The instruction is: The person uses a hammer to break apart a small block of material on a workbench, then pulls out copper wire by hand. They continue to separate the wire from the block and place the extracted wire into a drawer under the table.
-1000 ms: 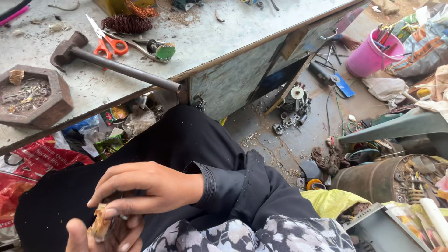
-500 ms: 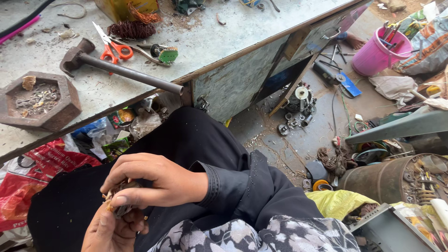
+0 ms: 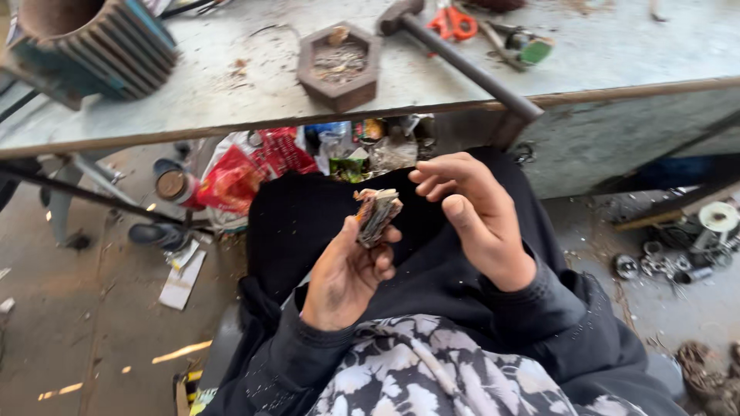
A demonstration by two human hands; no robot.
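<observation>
head view, nearest the camera: the left hand (image 3: 351, 270) is curled shut around a small worn block of stacked metal plates (image 3: 376, 216), holding it upright over the lap, fingers wrapped on its lower half. the right hand (image 3: 470, 212) hovers just beside it, open with fingers loosely bent, gripping nothing and not touching the block. the step in hand looks like picking bits off the block; the next move would call for the right fingertips to close on its frayed top edge while the left hand steadies it. farther off, under the bench edge, lie a red bag (image 3: 239, 177) and a round tin (image 3: 171, 183). on the bench (image 3: 231, 92) sits a hexagonal tray (image 3: 339, 65) holding grey scraps and dust, a hammer (image 3: 455, 54) to its right, orange scissors (image 3: 453, 21) beyond. a ribbed motor housing (image 3: 92, 46) stands far left.
</observation>
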